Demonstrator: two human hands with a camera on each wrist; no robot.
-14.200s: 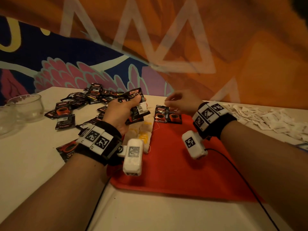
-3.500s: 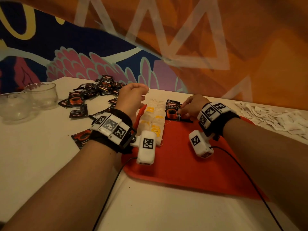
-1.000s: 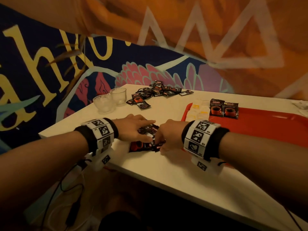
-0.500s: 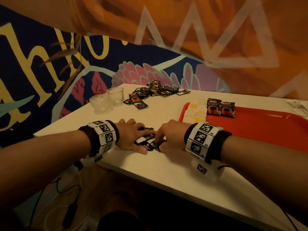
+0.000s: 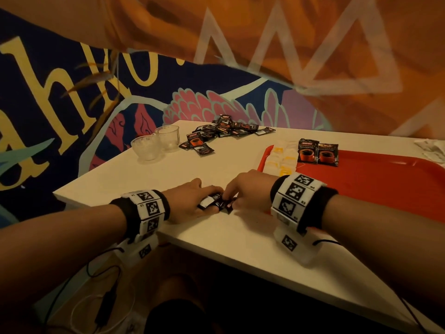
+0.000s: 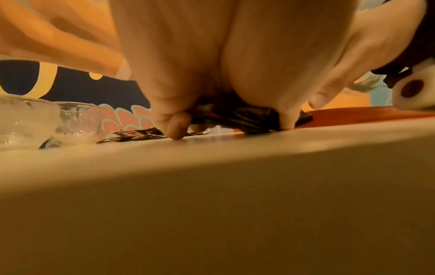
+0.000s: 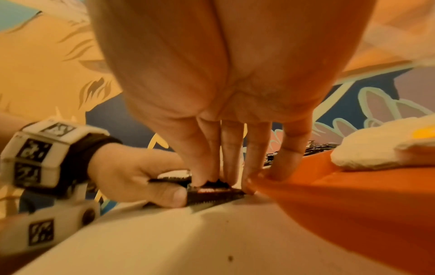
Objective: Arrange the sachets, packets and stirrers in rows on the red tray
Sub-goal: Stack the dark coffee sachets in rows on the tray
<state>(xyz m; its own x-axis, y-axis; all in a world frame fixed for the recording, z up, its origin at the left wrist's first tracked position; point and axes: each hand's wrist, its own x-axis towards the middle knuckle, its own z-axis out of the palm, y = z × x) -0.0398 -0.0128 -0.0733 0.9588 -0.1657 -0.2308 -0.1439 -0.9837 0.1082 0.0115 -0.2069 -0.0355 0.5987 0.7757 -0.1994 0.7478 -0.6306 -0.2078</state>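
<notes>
Near the table's front left corner my left hand (image 5: 207, 204) grips a small bundle of black coffee sachets (image 5: 218, 203); in the left wrist view its fingers (image 6: 174, 128) curl round the bundle (image 6: 235, 115). My right hand (image 5: 228, 196) meets it from the right, and its thumb and fingertips (image 7: 235, 167) pinch the sachets (image 7: 212, 192) from above. The red tray (image 5: 373, 189) lies to the right, with two coffee sachets (image 5: 317, 154) side by side at its far left. White and yellow packets (image 5: 284, 156) line the tray's left edge.
A loose pile of black sachets (image 5: 226, 130) lies at the table's far side. Two glass cups (image 5: 156, 143) stand by the left edge. White sachets (image 5: 432, 148) show at the far right. The table's front edge (image 5: 240, 251) runs close under my wrists.
The scattered sachets between my hands are drawn into one tight bundle. My left hand's fingers have curled round it and my right hand has moved in against it.
</notes>
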